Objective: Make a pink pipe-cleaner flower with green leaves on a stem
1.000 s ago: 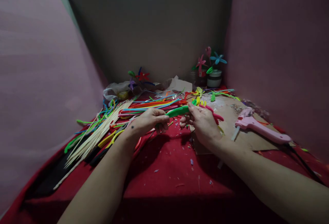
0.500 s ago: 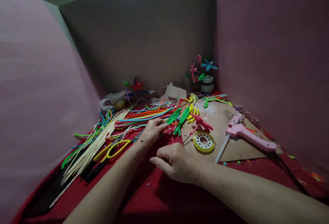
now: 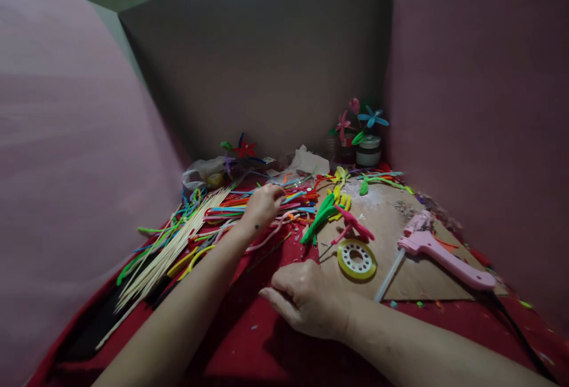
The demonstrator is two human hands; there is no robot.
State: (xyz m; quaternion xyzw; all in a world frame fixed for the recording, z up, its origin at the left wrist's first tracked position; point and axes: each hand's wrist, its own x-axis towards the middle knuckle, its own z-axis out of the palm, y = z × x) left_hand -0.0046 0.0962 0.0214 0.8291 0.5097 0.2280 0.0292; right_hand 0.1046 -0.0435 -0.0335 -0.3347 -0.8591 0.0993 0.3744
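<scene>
My left hand (image 3: 265,204) is over a pile of colourful pipe cleaners (image 3: 222,214), fingers bent and slightly apart, with nothing visible in them. A light blue pipe cleaner (image 3: 294,197) lies beside its fingertips. My right hand (image 3: 306,295) is closed low over the red cloth. A thin stem runs from behind its knuckles up to a pink pipe-cleaner flower (image 3: 355,224); the fist appears to hold that stem, though the grip itself is hidden. Looped green pipe-cleaner leaves (image 3: 320,218) lie together between the hands, near yellow loops (image 3: 342,199).
A yellow tape roll (image 3: 356,259) and a pink glue gun (image 3: 447,250) lie on a cardboard sheet (image 3: 400,280). Wooden sticks (image 3: 178,256) and yellow-handled scissors (image 3: 182,265) are at the left. Finished flowers (image 3: 372,116) stand near a jar (image 3: 368,151) at the back.
My left hand has let go of a green leaf, which now lies against the other green one, and has moved left and away over the pipe cleaners. My right hand stays closed in place.
</scene>
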